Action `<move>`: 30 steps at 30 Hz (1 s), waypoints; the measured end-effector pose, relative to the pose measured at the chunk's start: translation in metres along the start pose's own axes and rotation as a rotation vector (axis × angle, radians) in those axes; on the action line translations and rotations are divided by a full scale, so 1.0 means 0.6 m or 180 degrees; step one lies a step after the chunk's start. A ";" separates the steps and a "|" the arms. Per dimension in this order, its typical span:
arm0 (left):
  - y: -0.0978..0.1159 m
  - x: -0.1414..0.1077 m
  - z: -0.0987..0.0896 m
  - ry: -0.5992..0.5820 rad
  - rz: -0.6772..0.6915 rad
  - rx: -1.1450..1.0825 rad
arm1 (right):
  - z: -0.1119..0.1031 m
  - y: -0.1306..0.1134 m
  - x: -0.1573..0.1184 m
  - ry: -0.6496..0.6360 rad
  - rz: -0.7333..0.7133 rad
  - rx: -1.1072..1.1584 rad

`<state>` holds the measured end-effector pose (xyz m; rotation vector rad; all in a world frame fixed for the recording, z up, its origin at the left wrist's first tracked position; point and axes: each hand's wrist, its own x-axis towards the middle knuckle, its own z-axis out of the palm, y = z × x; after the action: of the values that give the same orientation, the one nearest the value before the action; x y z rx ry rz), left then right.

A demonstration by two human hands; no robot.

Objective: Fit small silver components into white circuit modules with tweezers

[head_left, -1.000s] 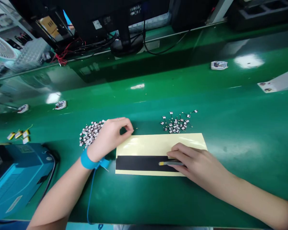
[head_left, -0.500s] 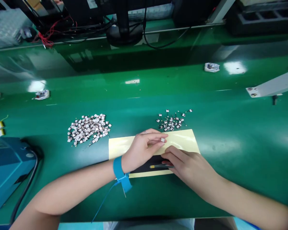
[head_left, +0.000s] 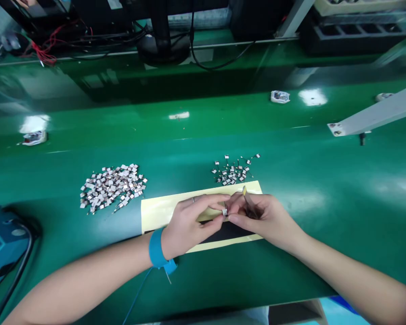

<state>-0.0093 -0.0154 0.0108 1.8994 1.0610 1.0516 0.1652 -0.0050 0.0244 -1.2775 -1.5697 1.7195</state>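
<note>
My left hand (head_left: 192,223) pinches a small white component (head_left: 225,212) between thumb and fingertips, over a cream adhesive sheet (head_left: 162,216). My right hand (head_left: 262,214) meets it there and holds slim tweezers (head_left: 247,201), their yellow-capped end pointing up and away from me. Part of the tweezers is hidden in my fingers. Both hands cover much of a black strip (head_left: 228,232) on the sheet. Beyond the sheet lie a large pile of small components (head_left: 111,187) and a smaller, looser pile of wired components (head_left: 232,172).
A blue wrist strap (head_left: 157,250) with a cord circles my left wrist. A blue machine (head_left: 3,239) with a black cable stands at the left. A grey bracket (head_left: 375,110) juts over the green bench, and small white pieces (head_left: 280,96) lie farther back.
My hands have come together over the sheet, with the white component now between them. The tweezers have turned from lying leftward to pointing up. The whole view has shifted left.
</note>
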 end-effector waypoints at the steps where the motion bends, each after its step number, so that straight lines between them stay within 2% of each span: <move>1: 0.000 -0.001 0.000 0.0035 0.0067 0.0035 | 0.003 0.001 0.000 0.0020 0.0026 0.0025; 6: -0.001 -0.002 0.003 0.0133 0.0203 0.0141 | 0.011 0.003 0.001 0.0122 0.0070 0.0044; 18: -0.002 -0.004 0.006 0.0100 0.0110 0.0356 | 0.013 -0.003 0.003 0.0177 0.0260 -0.0036; 23: -0.004 -0.006 0.006 0.0098 0.0371 0.0350 | 0.009 0.000 0.008 0.0078 0.0308 0.0392; 27: 0.001 -0.004 0.004 0.0054 -0.0005 0.0162 | -0.001 0.001 0.013 0.0010 0.0422 0.0987; 30: 0.006 -0.003 0.006 -0.0048 -0.0276 -0.0013 | -0.003 -0.001 0.012 -0.0030 0.0378 0.0624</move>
<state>-0.0057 -0.0195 0.0120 1.8383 1.1216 0.9883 0.1636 0.0022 0.0231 -1.2867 -1.3159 1.9025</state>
